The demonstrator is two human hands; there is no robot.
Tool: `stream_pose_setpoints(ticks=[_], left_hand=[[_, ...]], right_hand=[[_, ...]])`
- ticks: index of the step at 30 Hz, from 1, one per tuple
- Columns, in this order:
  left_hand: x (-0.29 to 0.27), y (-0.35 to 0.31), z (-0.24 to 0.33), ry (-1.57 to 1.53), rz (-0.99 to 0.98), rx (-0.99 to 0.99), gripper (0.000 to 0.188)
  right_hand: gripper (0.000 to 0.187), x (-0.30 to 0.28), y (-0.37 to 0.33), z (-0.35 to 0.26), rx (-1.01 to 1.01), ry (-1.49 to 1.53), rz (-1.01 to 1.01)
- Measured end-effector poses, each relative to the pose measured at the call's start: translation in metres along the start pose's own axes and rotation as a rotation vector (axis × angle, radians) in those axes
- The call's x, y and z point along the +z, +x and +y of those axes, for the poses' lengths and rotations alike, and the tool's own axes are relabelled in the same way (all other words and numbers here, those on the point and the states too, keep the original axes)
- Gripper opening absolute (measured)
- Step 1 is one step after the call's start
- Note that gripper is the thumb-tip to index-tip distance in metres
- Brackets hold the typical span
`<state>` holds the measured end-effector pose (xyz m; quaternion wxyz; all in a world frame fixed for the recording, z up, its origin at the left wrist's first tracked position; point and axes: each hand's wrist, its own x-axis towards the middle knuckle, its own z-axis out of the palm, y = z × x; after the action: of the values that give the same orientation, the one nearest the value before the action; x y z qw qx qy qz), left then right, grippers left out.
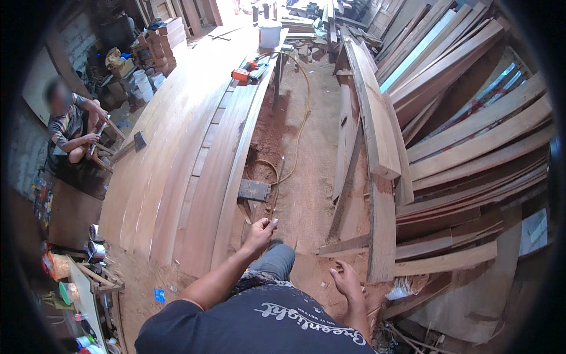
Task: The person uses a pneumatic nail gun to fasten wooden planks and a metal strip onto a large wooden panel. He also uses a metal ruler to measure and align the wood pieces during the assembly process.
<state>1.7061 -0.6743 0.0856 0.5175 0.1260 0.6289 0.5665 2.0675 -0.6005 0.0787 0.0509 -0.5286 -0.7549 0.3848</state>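
Observation:
My left hand (pixel 258 237) is raised in front of my body, its fingers curled and the thumb against them. Whatever it may hold is too small to make out. Just to its left lies the near end of a large wooden panel (pixel 200 236) made of long boards, apart from the hand. My right hand (pixel 348 279) hangs at my right side with fingers loosely apart and nothing in them. Closest to that hand is a long upright-set plank (pixel 382 236). Far along the panel's right edge rests an orange and green power tool (pixel 240 74).
A yellow hose (pixel 308 97) winds over the sawdust-covered floor. Stacked timber (pixel 477 135) fills the right side. A white bucket (pixel 270 34) stands on the panel's far end. At the left, another person (pixel 71 127) sits holding something pale. A cluttered shelf (pixel 88 301) is at lower left.

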Motion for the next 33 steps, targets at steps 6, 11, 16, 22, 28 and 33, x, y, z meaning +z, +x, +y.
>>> stream_pose_setpoints(ticks=[6, 11, 16, 22, 28, 33], left_hand=[[0.027, 0.095, 0.026, -0.022, 0.143, 0.128, 0.032], [0.057, 0.190, 0.067, -0.126, 0.188, 0.095, 0.033], [0.066, 0.265, 0.120, -0.232, 0.296, 0.086, 0.030], [0.032, 0.299, 0.172, -0.236, 0.426, 0.160, 0.029], [0.005, 0.297, 0.209, -0.458, 0.568, 0.157, 0.025], [-0.007, 0.310, 0.214, -0.500, 0.673, 0.106, 0.029]], right_hand=[[0.052, -0.025, 0.119, -0.062, -0.088, 0.157, -0.234], [0.041, -0.080, 0.240, -0.111, -0.162, 0.040, -0.307], [0.033, -0.128, 0.372, -0.178, -0.298, -0.194, -0.320], [0.034, -0.127, 0.540, -0.272, -0.502, -0.292, -0.452], [0.027, -0.066, 0.710, -0.376, -0.780, -0.362, -0.508], [0.019, 0.003, 0.857, -0.454, -1.075, -0.321, -0.345]])
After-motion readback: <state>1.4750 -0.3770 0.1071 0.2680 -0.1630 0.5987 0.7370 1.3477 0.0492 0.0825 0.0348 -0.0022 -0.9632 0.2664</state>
